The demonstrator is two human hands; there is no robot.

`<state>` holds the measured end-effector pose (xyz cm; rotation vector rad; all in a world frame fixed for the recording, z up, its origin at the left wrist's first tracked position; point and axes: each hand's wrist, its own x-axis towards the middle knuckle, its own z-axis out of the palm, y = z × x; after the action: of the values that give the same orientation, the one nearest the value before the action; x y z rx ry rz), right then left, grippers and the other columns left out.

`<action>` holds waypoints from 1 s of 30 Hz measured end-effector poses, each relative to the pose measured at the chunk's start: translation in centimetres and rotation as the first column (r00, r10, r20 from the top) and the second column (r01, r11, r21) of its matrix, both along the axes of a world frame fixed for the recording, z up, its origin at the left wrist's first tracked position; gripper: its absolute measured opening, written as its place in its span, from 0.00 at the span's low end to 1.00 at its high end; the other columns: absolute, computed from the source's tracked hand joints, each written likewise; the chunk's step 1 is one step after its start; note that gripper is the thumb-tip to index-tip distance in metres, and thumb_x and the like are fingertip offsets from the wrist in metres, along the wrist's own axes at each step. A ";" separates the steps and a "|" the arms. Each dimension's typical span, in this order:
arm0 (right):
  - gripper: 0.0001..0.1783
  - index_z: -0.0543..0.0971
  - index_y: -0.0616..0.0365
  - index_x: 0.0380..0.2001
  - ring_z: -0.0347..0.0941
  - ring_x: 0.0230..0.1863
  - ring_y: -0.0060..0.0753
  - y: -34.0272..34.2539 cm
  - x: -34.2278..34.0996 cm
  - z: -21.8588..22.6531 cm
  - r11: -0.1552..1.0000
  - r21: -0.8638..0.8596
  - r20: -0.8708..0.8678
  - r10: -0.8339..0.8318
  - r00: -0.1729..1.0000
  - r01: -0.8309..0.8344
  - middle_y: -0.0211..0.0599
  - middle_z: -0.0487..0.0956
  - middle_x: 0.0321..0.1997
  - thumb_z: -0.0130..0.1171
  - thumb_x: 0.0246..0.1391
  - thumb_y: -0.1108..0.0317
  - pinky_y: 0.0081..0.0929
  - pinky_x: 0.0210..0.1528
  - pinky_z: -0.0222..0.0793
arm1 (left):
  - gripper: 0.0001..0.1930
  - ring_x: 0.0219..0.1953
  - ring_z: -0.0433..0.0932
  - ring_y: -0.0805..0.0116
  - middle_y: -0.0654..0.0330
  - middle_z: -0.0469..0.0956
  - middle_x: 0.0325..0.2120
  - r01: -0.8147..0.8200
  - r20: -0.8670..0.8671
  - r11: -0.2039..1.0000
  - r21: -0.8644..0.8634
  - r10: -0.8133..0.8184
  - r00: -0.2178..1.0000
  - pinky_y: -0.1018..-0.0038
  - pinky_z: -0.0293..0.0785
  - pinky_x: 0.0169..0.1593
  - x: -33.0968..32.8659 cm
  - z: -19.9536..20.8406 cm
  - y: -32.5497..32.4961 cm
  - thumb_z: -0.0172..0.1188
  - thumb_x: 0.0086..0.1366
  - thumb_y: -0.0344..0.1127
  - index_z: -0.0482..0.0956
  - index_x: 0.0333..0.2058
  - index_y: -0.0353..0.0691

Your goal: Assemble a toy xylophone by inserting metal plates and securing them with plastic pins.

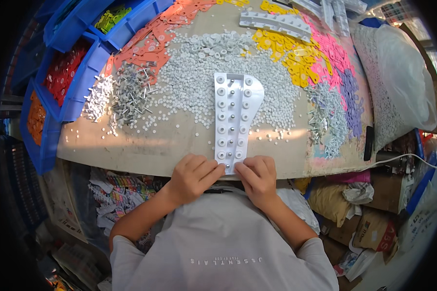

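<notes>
A long white plastic assembly jig [257,92] lies on the worktable in front of me, its near end by the table's front edge. Small white round caps sit in a row down each side, and metal pins line the channel between them. At the jig's near left corner is my left hand [193,175], thumb and fingers pinched together. My right hand [258,175] is closed likewise at the near right corner, fingertips on or just above the last cap. Whatever small piece either hand may pinch is hidden by the fingers. Loose white caps [189,77] spread thickly around the jig's far half.
Metal pins lie heaped at left [131,92] and right [327,116]. Coral tags [145,41], yellow tags [291,56], pink tags [330,48] and purple tags [350,102] form piles. Blue bins [90,72] stand left; a clear plastic bag [398,87] stands right. Another white jig [275,25] lies at the back.
</notes>
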<state>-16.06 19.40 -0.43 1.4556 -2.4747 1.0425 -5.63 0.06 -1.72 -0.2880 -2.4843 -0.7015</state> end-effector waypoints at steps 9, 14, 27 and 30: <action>0.12 0.81 0.58 0.33 0.71 0.39 0.43 -0.1 -0.9 0.2 0.998 -0.014 0.146 0.057 0.988 -0.056 0.36 0.76 0.35 0.72 0.43 0.76 0.37 0.42 0.66 | 0.14 0.32 0.73 0.66 0.64 0.77 0.33 -0.010 -0.029 1.000 -0.019 0.009 1.000 0.69 0.69 0.34 0.2 -0.7 0.1 0.66 0.54 0.31 0.83 0.40 0.34; 0.12 0.81 0.60 0.32 0.71 0.37 0.44 -0.1 -0.7 -0.1 0.997 -0.047 0.125 0.062 0.990 -0.057 0.38 0.75 0.34 0.71 0.42 0.79 0.36 0.39 0.67 | 0.12 0.32 0.72 0.67 0.64 0.75 0.30 -0.036 -0.016 0.996 -0.081 0.034 0.999 0.70 0.66 0.34 0.4 0.0 0.4 0.64 0.54 0.31 0.82 0.38 0.35; 0.07 0.78 0.61 0.35 0.74 0.40 0.49 0.7 -4.0 0.4 0.969 -0.037 0.143 -0.236 0.961 0.244 0.43 0.78 0.35 0.62 0.52 0.81 0.39 0.44 0.69 | 0.06 0.28 0.77 0.58 0.57 0.78 0.26 -0.394 0.252 0.839 0.376 0.316 0.915 0.64 0.70 0.35 -0.3 -0.3 -3.2 0.65 0.63 0.30 0.81 0.37 0.35; 0.07 0.78 0.63 0.40 0.75 0.45 0.46 0.9 -6.1 0.4 0.932 0.042 0.224 -0.359 0.906 0.359 0.44 0.78 0.40 0.59 0.57 0.77 0.36 0.51 0.70 | 0.12 0.34 0.80 0.55 0.53 0.82 0.33 -0.503 0.449 0.638 0.583 0.263 0.854 0.67 0.74 0.41 0.4 -0.9 -4.1 0.67 0.63 0.32 0.81 0.43 0.35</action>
<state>-22.13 20.28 -0.07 0.8625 -2.7515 1.1835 -5.19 -4.09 -2.63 0.6890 -2.2315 -1.4932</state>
